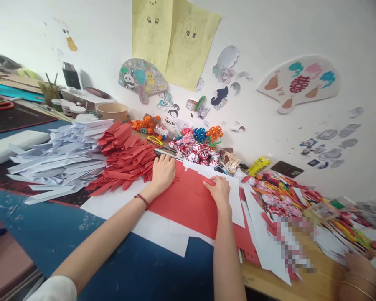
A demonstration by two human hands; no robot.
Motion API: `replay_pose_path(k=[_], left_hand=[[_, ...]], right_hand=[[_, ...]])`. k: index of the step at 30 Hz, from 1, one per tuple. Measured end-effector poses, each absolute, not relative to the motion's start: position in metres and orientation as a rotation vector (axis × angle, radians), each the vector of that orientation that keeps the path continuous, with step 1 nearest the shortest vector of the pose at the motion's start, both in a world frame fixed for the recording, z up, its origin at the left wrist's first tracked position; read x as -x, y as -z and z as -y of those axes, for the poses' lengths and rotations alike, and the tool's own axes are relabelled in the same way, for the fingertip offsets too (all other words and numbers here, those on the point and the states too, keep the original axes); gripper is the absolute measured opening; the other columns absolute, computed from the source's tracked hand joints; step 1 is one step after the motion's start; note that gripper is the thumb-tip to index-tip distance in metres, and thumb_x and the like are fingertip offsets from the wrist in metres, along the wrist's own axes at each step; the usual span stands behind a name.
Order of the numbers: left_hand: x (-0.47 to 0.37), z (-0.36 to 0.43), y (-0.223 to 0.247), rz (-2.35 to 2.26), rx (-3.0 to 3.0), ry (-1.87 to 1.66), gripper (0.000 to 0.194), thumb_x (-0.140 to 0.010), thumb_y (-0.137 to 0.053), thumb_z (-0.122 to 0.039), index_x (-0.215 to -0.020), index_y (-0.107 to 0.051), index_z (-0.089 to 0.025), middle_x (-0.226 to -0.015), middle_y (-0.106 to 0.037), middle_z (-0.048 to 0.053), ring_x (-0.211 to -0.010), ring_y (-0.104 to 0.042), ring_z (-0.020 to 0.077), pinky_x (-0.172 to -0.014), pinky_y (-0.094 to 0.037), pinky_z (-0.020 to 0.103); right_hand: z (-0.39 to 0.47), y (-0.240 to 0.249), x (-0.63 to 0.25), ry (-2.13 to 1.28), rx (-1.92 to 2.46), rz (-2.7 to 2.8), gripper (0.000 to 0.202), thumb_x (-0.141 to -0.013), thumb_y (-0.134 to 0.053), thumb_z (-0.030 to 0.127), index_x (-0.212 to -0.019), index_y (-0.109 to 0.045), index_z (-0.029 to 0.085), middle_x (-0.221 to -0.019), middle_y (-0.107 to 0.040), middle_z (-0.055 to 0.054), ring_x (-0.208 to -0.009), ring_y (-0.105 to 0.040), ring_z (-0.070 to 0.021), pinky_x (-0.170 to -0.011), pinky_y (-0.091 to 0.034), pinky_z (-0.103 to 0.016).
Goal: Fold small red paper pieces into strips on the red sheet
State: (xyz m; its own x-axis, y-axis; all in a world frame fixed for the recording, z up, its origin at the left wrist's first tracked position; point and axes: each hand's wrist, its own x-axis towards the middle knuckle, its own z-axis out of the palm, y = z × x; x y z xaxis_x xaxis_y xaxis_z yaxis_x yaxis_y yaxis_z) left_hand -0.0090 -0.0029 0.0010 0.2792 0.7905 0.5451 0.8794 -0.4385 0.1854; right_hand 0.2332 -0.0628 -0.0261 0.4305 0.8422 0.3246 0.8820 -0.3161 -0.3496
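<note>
Some red paper (184,205) | by left fingers (164,160), hold unclear | right fingers (222,182) pinch far edge

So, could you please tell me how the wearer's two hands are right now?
Left hand: curled at the edge of the red paper; grip cannot be told.
Right hand: closed, pinching red paper.

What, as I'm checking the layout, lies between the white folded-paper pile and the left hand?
In the head view, a pile of red folded paper strips lies between the white pile and the left hand.
</note>
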Motion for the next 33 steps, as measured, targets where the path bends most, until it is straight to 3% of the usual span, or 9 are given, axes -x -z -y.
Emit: replay_pose_path(k=[4, 7, 13, 19, 21, 23, 26, 28, 33], left_hand=[[0.009, 0.002, -0.001, 1.558, 2.431, 0.967, 0.022, -0.090, -0.042, -0.017, -0.094, -0.064, -0.017, -0.100, -0.064, 0.013, -0.100, -0.052, 0.0289, -0.082, -0.034, 0.042], [0.008, 0.001, -0.001, 1.501, 2.569, 1.102, 0.022, -0.092, -0.044, -0.023, -0.096, -0.065, -0.019, -0.101, -0.067, 0.010, -0.100, -0.054, 0.0272, -0.082, -0.037, 0.040], [-0.003, 0.004, 0.003, 1.328, 3.047, 1.471, 0.040, -0.087, -0.056, -0.047, -0.113, -0.063, -0.018, -0.110, -0.069, 0.008, -0.097, -0.061, 0.0226, -0.084, -0.044, 0.032], [-0.002, 0.003, 0.001, 1.397, 3.110, 1.658, 0.024, -0.084, -0.059, -0.038, -0.080, -0.066, -0.015, -0.077, -0.069, 0.003, -0.070, -0.060, 0.0157, -0.066, -0.042, 0.025], [0.000, 0.001, 0.001, 1.439, 2.951, 1.706, 0.021, -0.085, -0.058, -0.035, -0.080, -0.065, -0.016, -0.075, -0.068, 0.002, -0.068, -0.059, 0.0147, -0.065, -0.041, 0.024], [0.002, 0.001, 0.002, 1.434, 2.808, 1.718, 0.017, -0.086, -0.056, -0.032, -0.086, -0.064, -0.017, -0.077, -0.067, 0.002, -0.068, -0.059, 0.0144, -0.065, -0.041, 0.025], [0.003, 0.006, 0.002, 1.318, 2.678, 1.652, 0.015, -0.088, -0.053, -0.028, -0.094, -0.063, -0.019, -0.085, -0.067, 0.003, -0.076, -0.060, 0.0161, -0.068, -0.041, 0.025], [0.003, 0.012, 0.000, 1.227, 2.661, 1.587, 0.017, -0.090, -0.051, -0.028, -0.097, -0.063, -0.019, -0.090, -0.066, 0.005, -0.082, -0.061, 0.0173, -0.070, -0.041, 0.026], [0.001, 0.022, -0.010, 1.122, 2.870, 1.659, 0.032, -0.096, -0.041, -0.039, -0.092, -0.066, -0.019, -0.091, -0.067, 0.006, -0.080, -0.060, 0.0163, -0.072, -0.043, 0.026]], right_hand=[[0.060, 0.025, -0.238, 0.052, 2.031, 1.347, 0.028, -0.066, -0.076, 0.037, -0.083, -0.061, 0.020, -0.097, -0.061, -0.009, -0.096, -0.056, -0.0275, -0.084, -0.040, -0.037], [0.059, 0.018, -0.238, -0.193, 1.783, 1.169, 0.036, -0.059, -0.081, 0.037, -0.080, -0.057, 0.021, -0.090, -0.065, -0.006, -0.089, -0.061, -0.0260, -0.082, -0.045, -0.037], [0.065, -0.002, -0.208, -0.762, 1.214, 0.971, 0.061, -0.056, -0.085, 0.038, -0.107, -0.055, 0.024, -0.092, -0.068, -0.003, -0.078, -0.067, -0.0228, -0.070, -0.053, -0.036], [0.066, -0.007, -0.182, -0.869, 1.002, 1.044, 0.073, -0.066, -0.082, 0.032, -0.130, -0.047, 0.030, -0.102, -0.068, -0.002, -0.092, -0.066, -0.0193, -0.083, -0.053, -0.033], [0.065, -0.004, -0.182, -0.934, 1.014, 1.032, 0.077, -0.065, -0.082, 0.033, -0.133, -0.046, 0.031, -0.103, -0.069, -0.002, -0.092, -0.067, -0.0191, -0.083, -0.053, -0.033], [0.064, 0.001, -0.183, -1.009, 1.086, 1.040, 0.070, -0.064, -0.084, 0.035, -0.127, -0.054, 0.028, -0.099, -0.070, -0.002, -0.089, -0.068, -0.0200, -0.080, -0.054, -0.032], [0.061, 0.009, -0.184, -1.037, 1.234, 1.120, 0.042, -0.064, -0.082, 0.043, -0.096, -0.070, 0.019, -0.087, -0.072, -0.006, -0.080, -0.068, -0.0226, -0.072, -0.055, -0.033], [0.058, 0.014, -0.184, -0.956, 1.305, 1.154, 0.036, -0.065, -0.080, 0.048, -0.079, -0.070, 0.016, -0.080, -0.072, -0.006, -0.073, -0.067, -0.0228, -0.066, -0.055, -0.033], [0.052, 0.020, -0.185, -0.728, 1.408, 1.169, 0.040, -0.067, -0.075, 0.053, -0.078, -0.073, 0.015, -0.071, -0.071, -0.005, -0.059, -0.062, -0.0199, -0.055, -0.052, -0.031]])
